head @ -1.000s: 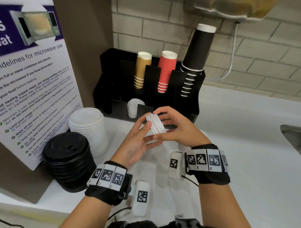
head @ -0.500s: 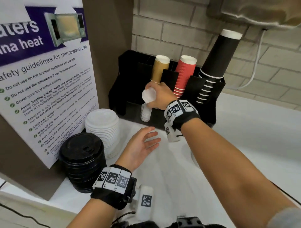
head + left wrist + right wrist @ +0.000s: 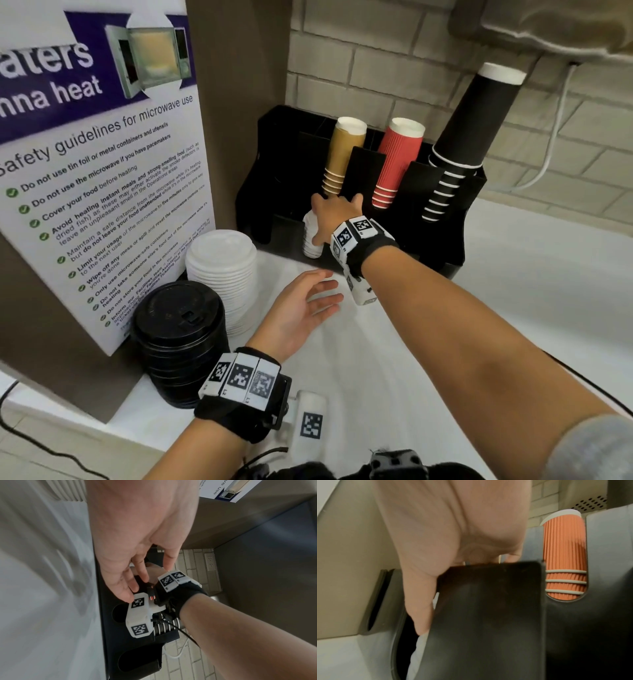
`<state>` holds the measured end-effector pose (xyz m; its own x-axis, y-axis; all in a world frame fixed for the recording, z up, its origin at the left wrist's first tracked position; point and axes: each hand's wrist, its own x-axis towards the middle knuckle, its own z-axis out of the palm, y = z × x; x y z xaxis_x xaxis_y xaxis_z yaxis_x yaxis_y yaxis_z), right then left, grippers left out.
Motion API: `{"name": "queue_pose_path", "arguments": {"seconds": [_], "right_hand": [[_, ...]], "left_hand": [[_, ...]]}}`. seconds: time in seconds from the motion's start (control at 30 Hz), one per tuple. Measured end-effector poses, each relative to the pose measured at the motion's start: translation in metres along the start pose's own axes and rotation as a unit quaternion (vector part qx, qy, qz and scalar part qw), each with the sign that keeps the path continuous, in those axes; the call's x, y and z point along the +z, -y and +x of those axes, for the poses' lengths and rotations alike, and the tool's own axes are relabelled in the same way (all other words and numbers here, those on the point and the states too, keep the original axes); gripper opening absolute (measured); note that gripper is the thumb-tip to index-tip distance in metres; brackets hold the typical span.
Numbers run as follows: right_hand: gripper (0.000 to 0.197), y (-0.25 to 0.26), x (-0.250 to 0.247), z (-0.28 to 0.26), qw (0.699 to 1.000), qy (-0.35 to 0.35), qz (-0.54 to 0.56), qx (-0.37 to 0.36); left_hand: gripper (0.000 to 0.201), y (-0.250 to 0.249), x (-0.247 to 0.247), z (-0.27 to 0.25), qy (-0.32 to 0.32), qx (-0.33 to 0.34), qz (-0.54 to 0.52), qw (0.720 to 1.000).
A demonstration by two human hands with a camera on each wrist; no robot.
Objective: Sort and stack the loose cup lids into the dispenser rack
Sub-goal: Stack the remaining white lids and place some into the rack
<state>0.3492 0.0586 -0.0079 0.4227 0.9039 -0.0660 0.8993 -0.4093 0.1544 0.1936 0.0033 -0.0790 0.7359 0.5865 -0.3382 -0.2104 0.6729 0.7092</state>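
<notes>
Reaching right hand (image 3: 334,219) over small lids (image 3: 311,240) in rack (image 3: 442,236); left hand (image 3: 301,315) hovers.

The right hand (image 3: 334,219) hides its fingers and the lids' (image 3: 311,240) top.

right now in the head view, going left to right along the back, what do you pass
microwave poster → gold cups → red cups → black cups, the three cup stacks standing in the black rack
</notes>
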Motion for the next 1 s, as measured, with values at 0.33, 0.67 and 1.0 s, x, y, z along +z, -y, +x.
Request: {"name": "queue_pose_path", "arguments": {"seconds": [0.33, 0.67, 1.0], "right_hand": [[0.077, -0.001, 0.009, -0.015, 1.000, 0.008, -0.022, -0.002], [0.069, -0.072, -0.008, -0.107, 0.947, -0.116, 0.281, 0.108], [0.067, -0.133, 0.053, -0.215, 0.875, -0.036, 0.387, 0.290]], "left_hand": [[0.018, 0.000, -0.001, 0.003, -0.008, 0.004, -0.001, 1.000], [0.018, 0.004, 0.006, -0.001, 0.018, -0.002, 0.032, 0.999], [0.019, 0.009, 0.008, -0.006, 0.027, 0.003, 0.073, 0.997]]}}
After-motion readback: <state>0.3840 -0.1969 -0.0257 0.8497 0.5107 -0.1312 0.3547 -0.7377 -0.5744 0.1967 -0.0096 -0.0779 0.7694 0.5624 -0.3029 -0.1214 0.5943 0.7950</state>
